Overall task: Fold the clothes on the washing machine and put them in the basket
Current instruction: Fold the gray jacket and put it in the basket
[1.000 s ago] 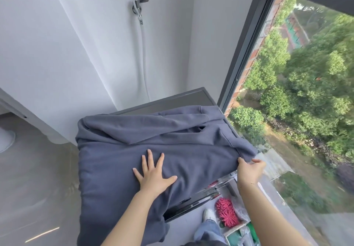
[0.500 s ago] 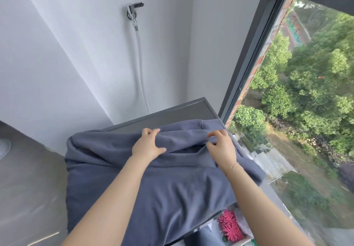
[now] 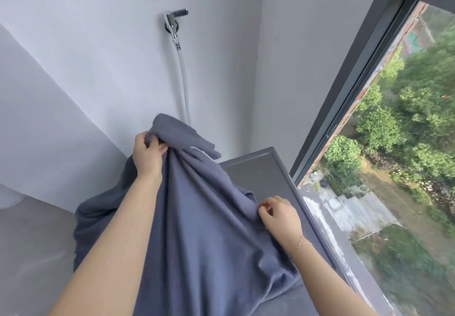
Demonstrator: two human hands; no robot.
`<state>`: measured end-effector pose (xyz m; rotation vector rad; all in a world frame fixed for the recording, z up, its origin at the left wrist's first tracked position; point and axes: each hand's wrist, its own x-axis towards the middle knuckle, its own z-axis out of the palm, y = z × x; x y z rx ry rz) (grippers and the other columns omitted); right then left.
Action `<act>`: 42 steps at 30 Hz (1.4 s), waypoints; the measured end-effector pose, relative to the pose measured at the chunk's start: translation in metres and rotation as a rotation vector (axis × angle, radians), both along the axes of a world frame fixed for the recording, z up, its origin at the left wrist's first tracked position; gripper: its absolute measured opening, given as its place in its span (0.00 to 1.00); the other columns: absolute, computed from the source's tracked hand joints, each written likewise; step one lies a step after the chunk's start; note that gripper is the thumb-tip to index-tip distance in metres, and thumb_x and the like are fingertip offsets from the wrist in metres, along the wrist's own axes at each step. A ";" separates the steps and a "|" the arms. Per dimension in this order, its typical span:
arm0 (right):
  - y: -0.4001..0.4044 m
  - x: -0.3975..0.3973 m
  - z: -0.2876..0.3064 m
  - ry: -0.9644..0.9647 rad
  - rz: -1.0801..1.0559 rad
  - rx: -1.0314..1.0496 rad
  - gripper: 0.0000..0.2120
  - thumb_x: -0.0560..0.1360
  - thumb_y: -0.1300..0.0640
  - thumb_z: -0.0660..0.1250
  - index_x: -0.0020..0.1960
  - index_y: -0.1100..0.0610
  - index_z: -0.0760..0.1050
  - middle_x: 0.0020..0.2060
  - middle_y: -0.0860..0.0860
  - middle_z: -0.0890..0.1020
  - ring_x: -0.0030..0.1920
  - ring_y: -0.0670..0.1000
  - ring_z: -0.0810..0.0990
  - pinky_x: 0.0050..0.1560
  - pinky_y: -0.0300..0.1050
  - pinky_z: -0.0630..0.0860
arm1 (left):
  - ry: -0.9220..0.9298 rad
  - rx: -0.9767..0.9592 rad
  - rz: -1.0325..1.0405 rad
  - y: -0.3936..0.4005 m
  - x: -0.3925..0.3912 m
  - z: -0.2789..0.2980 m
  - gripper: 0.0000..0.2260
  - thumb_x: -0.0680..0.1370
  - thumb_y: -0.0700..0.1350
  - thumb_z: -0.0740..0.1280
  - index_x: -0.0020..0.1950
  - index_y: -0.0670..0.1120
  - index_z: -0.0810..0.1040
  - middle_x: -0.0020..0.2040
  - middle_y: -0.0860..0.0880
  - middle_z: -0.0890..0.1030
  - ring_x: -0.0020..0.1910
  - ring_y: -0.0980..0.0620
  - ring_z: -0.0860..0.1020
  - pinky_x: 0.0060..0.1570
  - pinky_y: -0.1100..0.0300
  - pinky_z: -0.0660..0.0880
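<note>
A blue-grey garment is lifted off the dark top of the washing machine and hangs in long folds. My left hand grips a bunch of its upper edge, raised high against the white wall. My right hand pinches the cloth lower down, near the machine's right edge. The lower part of the garment drapes over the machine's left side and front. The basket is not in view.
A chrome tap with a white hose is on the wall behind the machine. A large window with a dark frame runs along the right, close to the machine's edge. Grey floor lies at the left.
Both hands had the garment's far edge low on the machine. Now my left hand has pulled the cloth up high, and my right hand has shifted down and to the right; the view tilted upward.
</note>
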<state>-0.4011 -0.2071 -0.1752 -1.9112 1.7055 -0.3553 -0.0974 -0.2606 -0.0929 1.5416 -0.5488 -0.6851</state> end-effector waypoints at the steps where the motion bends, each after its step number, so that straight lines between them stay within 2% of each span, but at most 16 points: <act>1: -0.001 0.000 -0.003 0.007 -0.001 0.023 0.09 0.74 0.49 0.61 0.43 0.52 0.77 0.39 0.47 0.76 0.48 0.54 0.76 0.46 0.46 0.71 | -0.028 0.101 -0.082 -0.002 0.007 -0.014 0.07 0.81 0.43 0.60 0.58 0.43 0.71 0.54 0.46 0.78 0.47 0.51 0.79 0.52 0.59 0.78; 3: -0.001 -0.001 -0.004 -0.021 -0.024 0.053 0.11 0.76 0.44 0.62 0.41 0.50 0.74 0.38 0.44 0.74 0.47 0.52 0.76 0.44 0.45 0.68 | -0.164 0.375 -0.258 0.000 0.010 -0.038 0.13 0.79 0.43 0.63 0.63 0.45 0.73 0.59 0.48 0.77 0.55 0.49 0.76 0.61 0.52 0.73; 5: -0.002 -0.001 -0.003 -0.033 -0.053 0.117 0.15 0.74 0.36 0.61 0.41 0.48 0.72 0.37 0.43 0.78 0.44 0.49 0.77 0.40 0.43 0.68 | -0.354 0.524 -0.367 0.004 0.002 -0.052 0.13 0.78 0.39 0.64 0.61 0.47 0.75 0.55 0.49 0.76 0.55 0.48 0.75 0.60 0.54 0.70; 10: -0.001 -0.001 0.004 0.044 -0.052 0.219 0.23 0.70 0.28 0.60 0.44 0.48 0.72 0.37 0.43 0.80 0.41 0.48 0.77 0.36 0.42 0.69 | -0.730 0.590 -0.554 -0.005 -0.037 -0.055 0.18 0.78 0.46 0.66 0.67 0.47 0.72 0.67 0.47 0.71 0.67 0.45 0.68 0.65 0.51 0.67; 12: -0.001 -0.001 0.006 -0.015 -0.017 0.271 0.17 0.71 0.34 0.64 0.40 0.48 0.70 0.34 0.43 0.77 0.38 0.48 0.75 0.35 0.41 0.68 | -0.771 0.630 -0.622 -0.014 -0.057 -0.050 0.20 0.78 0.54 0.64 0.68 0.50 0.70 0.69 0.49 0.70 0.69 0.46 0.66 0.66 0.48 0.65; 15: -0.001 -0.001 0.006 -0.300 0.022 0.262 0.07 0.68 0.56 0.66 0.37 0.49 0.68 0.30 0.44 0.75 0.35 0.48 0.72 0.38 0.44 0.68 | -0.938 0.877 -0.710 -0.025 -0.081 -0.041 0.30 0.73 0.69 0.59 0.70 0.53 0.67 0.68 0.50 0.70 0.70 0.46 0.65 0.65 0.46 0.60; 17: -0.002 -0.004 0.014 -0.469 0.106 0.341 0.10 0.62 0.62 0.62 0.35 0.47 0.73 0.32 0.45 0.77 0.34 0.44 0.72 0.39 0.42 0.70 | -1.013 1.058 -0.774 -0.028 -0.092 -0.036 0.37 0.70 0.74 0.57 0.71 0.52 0.65 0.69 0.47 0.68 0.71 0.45 0.64 0.65 0.46 0.60; 20: 0.002 -0.007 0.028 -0.300 0.416 0.606 0.16 0.62 0.69 0.64 0.30 0.47 0.75 0.35 0.55 0.81 0.32 0.42 0.71 0.34 0.34 0.68 | -0.942 1.226 -0.831 -0.028 -0.099 -0.036 0.38 0.69 0.69 0.64 0.72 0.51 0.59 0.66 0.47 0.71 0.68 0.43 0.69 0.58 0.49 0.66; 22: 0.007 -0.008 0.026 -0.143 0.540 0.704 0.16 0.65 0.69 0.68 0.32 0.47 0.75 0.43 0.58 0.84 0.35 0.44 0.72 0.38 0.36 0.70 | -0.968 1.264 -0.831 -0.022 -0.103 -0.039 0.34 0.71 0.60 0.65 0.71 0.50 0.57 0.57 0.48 0.74 0.63 0.44 0.73 0.52 0.53 0.70; 26: 0.022 -0.010 0.017 -0.013 0.605 0.787 0.12 0.68 0.54 0.75 0.36 0.46 0.71 0.36 0.43 0.77 0.37 0.43 0.72 0.41 0.40 0.69 | -1.256 1.224 -0.763 -0.011 -0.116 -0.047 0.20 0.78 0.53 0.61 0.67 0.46 0.68 0.59 0.48 0.77 0.60 0.47 0.75 0.46 0.58 0.68; 28: 0.028 -0.014 0.016 0.030 0.564 0.777 0.13 0.67 0.47 0.75 0.36 0.47 0.69 0.35 0.42 0.73 0.39 0.46 0.72 0.41 0.42 0.68 | -1.395 1.184 -0.795 -0.006 -0.120 -0.046 0.13 0.78 0.48 0.62 0.61 0.48 0.75 0.58 0.50 0.78 0.59 0.49 0.75 0.47 0.58 0.66; 31: 0.034 -0.025 0.019 0.036 0.539 0.745 0.10 0.69 0.49 0.73 0.40 0.50 0.72 0.37 0.45 0.74 0.45 0.52 0.75 0.43 0.44 0.71 | -1.432 1.103 -0.779 -0.006 -0.122 -0.032 0.10 0.78 0.45 0.62 0.58 0.48 0.77 0.57 0.49 0.79 0.58 0.48 0.76 0.48 0.59 0.65; 33: 0.038 -0.033 0.023 0.022 0.502 0.744 0.11 0.69 0.49 0.72 0.47 0.53 0.75 0.43 0.48 0.78 0.48 0.53 0.78 0.49 0.47 0.74 | -1.408 0.913 -0.682 -0.011 -0.124 -0.012 0.09 0.78 0.44 0.61 0.56 0.45 0.76 0.56 0.46 0.79 0.56 0.44 0.77 0.47 0.57 0.67; 35: 0.044 -0.042 0.027 -0.002 0.442 0.764 0.10 0.67 0.49 0.74 0.45 0.50 0.75 0.44 0.47 0.79 0.47 0.50 0.78 0.50 0.45 0.74 | -1.395 0.647 -0.550 -0.019 -0.128 0.010 0.10 0.81 0.46 0.60 0.57 0.42 0.74 0.55 0.43 0.79 0.55 0.41 0.77 0.46 0.54 0.69; 38: 0.043 -0.056 0.037 -0.055 0.371 0.806 0.11 0.65 0.48 0.76 0.38 0.49 0.75 0.35 0.42 0.79 0.43 0.47 0.78 0.43 0.40 0.74 | -1.097 0.315 -0.373 -0.032 -0.130 0.039 0.11 0.82 0.47 0.59 0.55 0.39 0.74 0.54 0.43 0.78 0.52 0.42 0.76 0.47 0.54 0.67; 42: 0.022 -0.081 0.053 -0.007 0.294 0.777 0.18 0.64 0.49 0.77 0.49 0.57 0.80 0.41 0.48 0.82 0.47 0.52 0.82 0.47 0.43 0.75 | -0.469 0.052 -0.305 -0.036 -0.125 0.038 0.08 0.80 0.44 0.63 0.53 0.42 0.67 0.46 0.49 0.73 0.46 0.48 0.73 0.43 0.61 0.69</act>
